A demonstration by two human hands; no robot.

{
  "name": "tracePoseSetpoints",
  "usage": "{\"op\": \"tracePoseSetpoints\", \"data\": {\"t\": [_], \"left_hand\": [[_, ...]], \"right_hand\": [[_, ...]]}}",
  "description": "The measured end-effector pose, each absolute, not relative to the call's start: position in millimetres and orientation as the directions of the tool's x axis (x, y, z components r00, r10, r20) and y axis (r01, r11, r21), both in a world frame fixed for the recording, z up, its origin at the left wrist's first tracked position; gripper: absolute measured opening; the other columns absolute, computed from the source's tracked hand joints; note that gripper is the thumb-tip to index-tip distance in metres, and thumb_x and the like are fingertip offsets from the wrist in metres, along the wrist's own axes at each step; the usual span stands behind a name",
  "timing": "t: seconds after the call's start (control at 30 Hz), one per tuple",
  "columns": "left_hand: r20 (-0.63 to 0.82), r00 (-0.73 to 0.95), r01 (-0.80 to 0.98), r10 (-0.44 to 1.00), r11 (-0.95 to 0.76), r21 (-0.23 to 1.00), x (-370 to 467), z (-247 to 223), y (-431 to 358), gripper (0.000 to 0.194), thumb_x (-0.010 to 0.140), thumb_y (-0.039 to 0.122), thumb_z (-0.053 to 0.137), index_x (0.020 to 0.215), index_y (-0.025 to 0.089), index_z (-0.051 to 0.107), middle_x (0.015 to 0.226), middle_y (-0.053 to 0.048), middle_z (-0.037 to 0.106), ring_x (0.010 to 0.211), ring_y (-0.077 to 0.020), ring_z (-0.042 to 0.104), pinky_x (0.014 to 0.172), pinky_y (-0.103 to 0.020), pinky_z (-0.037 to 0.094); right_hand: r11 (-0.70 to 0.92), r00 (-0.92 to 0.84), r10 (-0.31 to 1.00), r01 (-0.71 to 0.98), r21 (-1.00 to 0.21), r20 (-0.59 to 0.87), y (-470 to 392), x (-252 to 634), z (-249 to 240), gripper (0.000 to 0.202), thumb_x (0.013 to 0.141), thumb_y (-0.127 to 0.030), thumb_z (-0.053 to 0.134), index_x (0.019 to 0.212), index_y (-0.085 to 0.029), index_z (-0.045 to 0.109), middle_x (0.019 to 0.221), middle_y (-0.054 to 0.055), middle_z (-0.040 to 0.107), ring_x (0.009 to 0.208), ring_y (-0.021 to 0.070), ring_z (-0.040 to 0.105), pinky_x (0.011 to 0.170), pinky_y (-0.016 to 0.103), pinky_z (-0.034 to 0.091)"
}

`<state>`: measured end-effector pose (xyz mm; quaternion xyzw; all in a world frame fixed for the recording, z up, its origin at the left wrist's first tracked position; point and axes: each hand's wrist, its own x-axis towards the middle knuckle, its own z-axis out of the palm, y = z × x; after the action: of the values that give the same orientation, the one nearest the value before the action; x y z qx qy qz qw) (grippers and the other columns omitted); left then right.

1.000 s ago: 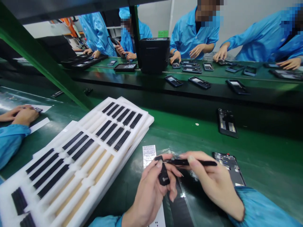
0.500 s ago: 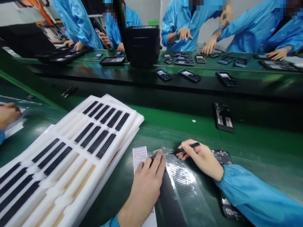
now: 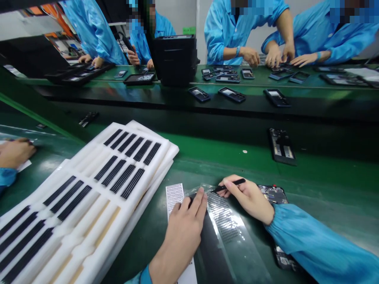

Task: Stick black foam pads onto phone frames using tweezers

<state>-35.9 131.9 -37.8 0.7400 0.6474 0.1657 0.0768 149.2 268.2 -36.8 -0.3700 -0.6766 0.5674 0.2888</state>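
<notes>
Risk: the dotted clear sheet (image 3: 226,221) could have skewed had my left hand (image 3: 184,232) slackened; a misangled tip could have disturbed neighbouring dots. My right hand (image 3: 248,197) pinched black tweezers (image 3: 239,182), tip at the sheet's upper end. My left lay palm-down beside the dots, fingers extended; I could not tell whether it gripped anything.

no legible text, green sign (image 3: 189,30) on the wall (image 3: 182,14), marks too small to read

Tweezers (image 3: 238,182) — tip contact with film (image 3: 221,213) too small to tell; foam tray (image 3: 85,215) — cut off lower left.
</notes>
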Motion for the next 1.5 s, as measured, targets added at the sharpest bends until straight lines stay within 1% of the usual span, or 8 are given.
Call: {"op": "tracePoseSetpoints", "data": {"t": [0.1, 0.2, 0.27, 0.37, 0.8, 1.27, 1.37, 1.5], "left_hand": [[0.092, -0.094, 0.736, 0.991, 0.007, 0.677, -35.6, -23.9, 129.5, 0.044, 0.095, 0.006, 0.032, 0.133, 0.019, 0.052, 0.132, -0.012, 0.065, 0.106, -0.0243, 0.063, 0.087, -0.041, 0.055], [-0.216, -0.096, 0.112, 0.972, 0.227, 0.968, -34.4, -4.0, 126.5, 0.024, 0.105, 0.027, 0.033, 0.124, 0.021, 0.045, 0.107, -0.009, 0.069, 0.061, -0.0102, 0.054, 0.053, -0.024, 0.048], [-0.338, 0.066, -0.355, 0.939, 0.339, 0.871, -33.3, 6.1, 124.9, 0.018, 0.104, 0.031, 0.040, 0.117, 0.020, 0.045, 0.099, -0.006, 0.067, 0.049, -0.0049, 0.040, 0.043, -0.019, 0.036], [-0.316, 0.168, -0.528, 0.934, 0.356, 0.771, -31.6, 12.5, 123.0, 0.019, 0.101, 0.030, 0.050, 0.115, 0.018, 0.051, 0.093, -0.005, 0.064, 0.050, -0.0038, 0.042, 0.042, -0.017, 0.036], [-0.303, 0.221, -0.542, 0.927, 0.375, 0.752, -28.6, 18.2, 119.1, 0.023, 0.102, 0.031, 0.049, 0.106, 0.012, 0.059, 0.066, 0.002, 0.051, 0.044, -0.0035, 0.041, 0.044, -0.018, 0.036], [-0.312, 0.171, -0.662, 0.934, 0.344, 0.666, -30.4, 18.7, 121.6, 0.026, 0.098, 0.024, 0.050, 0.115, 0.010, 0.063, 0.087, -0.011, 0.067, 0.053, -0.0083, 0.047, 0.046, -0.021, 0.040], [-0.374, 0.104, -0.498, 0.922, 0.373, 0.783, -44.5, 24.6, 116.3, 0.031, 0.099, 0.033, 0.050, 0.110, 0.010, 0.067, 0.089, -0.010, 0.066, 0.059, -0.0102, 0.050, 0.054, -0.025, 0.043], [-0.286, -0.273, 0.116, 0.919, 0.327, 0.938, -69.4, 26.4, 79.0, 0.033, 0.103, 0.040, 0.043, 0.126, 0.021, 0.057, 0.091, -0.002, 0.063, 0.066, -0.0116, 0.050, 0.070, -0.027, 0.046]], "right_hand": [[0.109, -0.523, 0.852, 0.110, -0.988, 0.036, 261.8, 151.2, -21.3, 0.041, 0.097, -0.052, 0.057, 0.087, -0.015, 0.073, 0.080, 0.009, 0.076, 0.069, 0.0182, 0.075, 0.067, 0.027, 0.064], [0.195, -0.524, 0.843, 0.087, -0.977, 0.122, 247.8, 153.3, 2.2, 0.037, 0.100, -0.043, 0.056, 0.082, -0.018, 0.077, 0.088, 0.007, 0.076, 0.076, 0.0154, 0.075, 0.074, 0.022, 0.063], [0.262, -0.539, 0.825, 0.097, -0.960, 0.171, 238.2, 153.2, 14.9, 0.034, 0.100, -0.038, 0.057, 0.081, -0.021, 0.079, 0.094, 0.006, 0.076, 0.083, 0.0142, 0.075, 0.078, 0.018, 0.061], [0.305, -0.570, 0.797, 0.091, -0.948, 0.202, 229.8, 151.4, 22.7, 0.034, 0.101, -0.035, 0.055, 0.084, -0.023, 0.081, 0.103, 0.005, 0.077, 0.091, 0.0139, 0.075, 0.083, 0.017, 0.060], [0.380, -0.550, 0.792, 0.100, -0.920, 0.267, 221.8, 150.3, 12.1, 0.023, 0.101, -0.033, 0.056, 0.102, -0.025, 0.078, 0.097, 0.004, 0.079, 0.090, 0.0172, 0.076, 0.084, 0.023, 0.061], [0.478, -0.555, 0.759, 0.118, -0.870, 0.341, 220.0, 153.6, 10.1, 0.019, 0.100, -0.030, 0.057, 0.102, -0.027, 0.075, 0.096, 0.002, 0.079, 0.088, 0.0158, 0.076, 0.081, 0.021, 0.061], [0.279, -0.418, 0.880, 0.073, -0.958, 0.224, 241.3, 155.8, 16.9, 0.026, 0.099, -0.043, 0.058, 0.095, -0.024, 0.075, 0.087, 0.004, 0.078, 0.081, 0.0184, 0.075, 0.077, 0.027, 0.063], [0.073, -0.235, 0.969, -0.024, -0.997, 0.077, 261.3, 156.9, 17.1, 0.033, 0.090, -0.053, 0.068, 0.086, -0.021, 0.074, 0.078, 0.005, 0.075, 0.072, 0.0179, 0.073, 0.073, 0.027, 0.063]]}}
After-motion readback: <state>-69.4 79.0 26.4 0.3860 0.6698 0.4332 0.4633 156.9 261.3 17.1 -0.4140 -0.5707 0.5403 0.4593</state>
